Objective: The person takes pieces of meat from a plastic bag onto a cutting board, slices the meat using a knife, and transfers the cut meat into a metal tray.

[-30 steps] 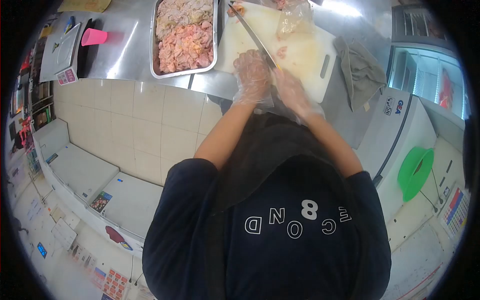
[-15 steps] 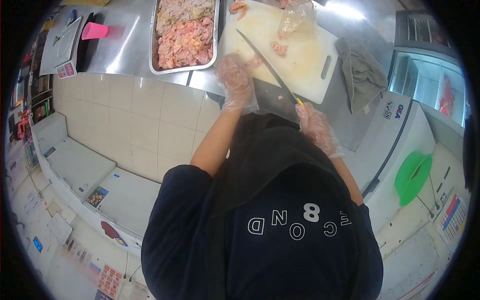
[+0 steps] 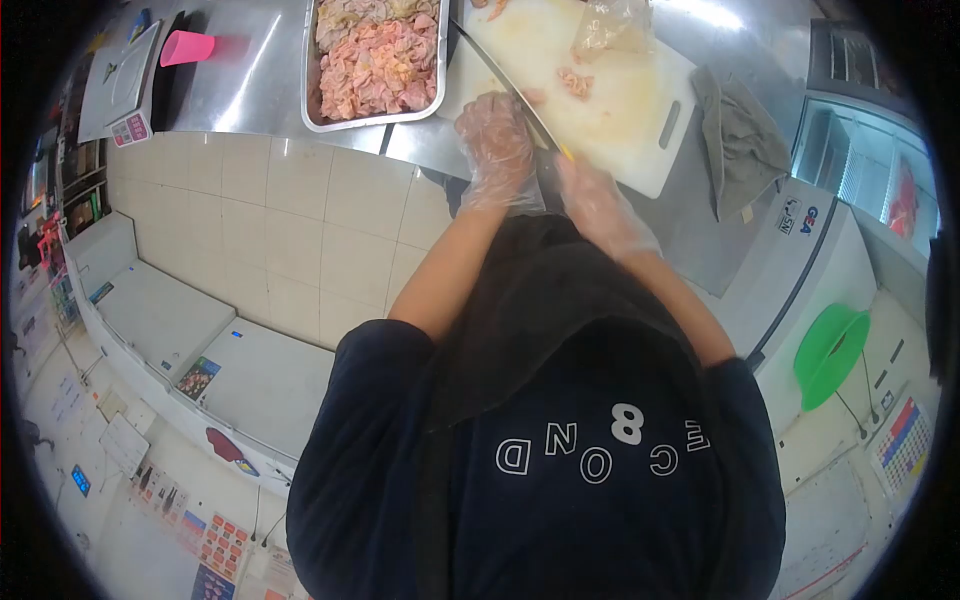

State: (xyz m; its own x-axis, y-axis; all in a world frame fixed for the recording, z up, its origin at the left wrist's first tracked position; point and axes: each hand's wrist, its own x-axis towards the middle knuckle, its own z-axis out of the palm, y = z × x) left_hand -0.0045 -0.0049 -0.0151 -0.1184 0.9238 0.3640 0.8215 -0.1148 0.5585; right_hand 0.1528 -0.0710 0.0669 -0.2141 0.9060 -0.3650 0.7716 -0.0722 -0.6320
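Note:
My left hand [image 3: 497, 140], in a clear plastic glove, presses on the near left part of the white cutting board [image 3: 640, 95]. Its fingers are bent over a piece of raw chicken [image 3: 534, 97], most of which they hide; a bit shows past the blade. My gloved right hand [image 3: 600, 205] grips the yellow handle of a long knife [image 3: 508, 82]. The blade slants to the far left, close beside my left fingers. Another small chicken piece [image 3: 575, 83] lies farther back on the board.
A metal tray [image 3: 374, 124] heaped with raw chicken pieces stands left of the board. A clear plastic bag [image 3: 612, 35] lies at the board's back. A grey cloth [image 3: 742, 140] is to the right. A pink cup [image 3: 187, 47] and a scale [image 3: 118, 85] are far left.
My right hand and the knife have moved left and away from me, bringing the blade up against my left fingers. My left hand has shifted slightly right and farther onto the board.

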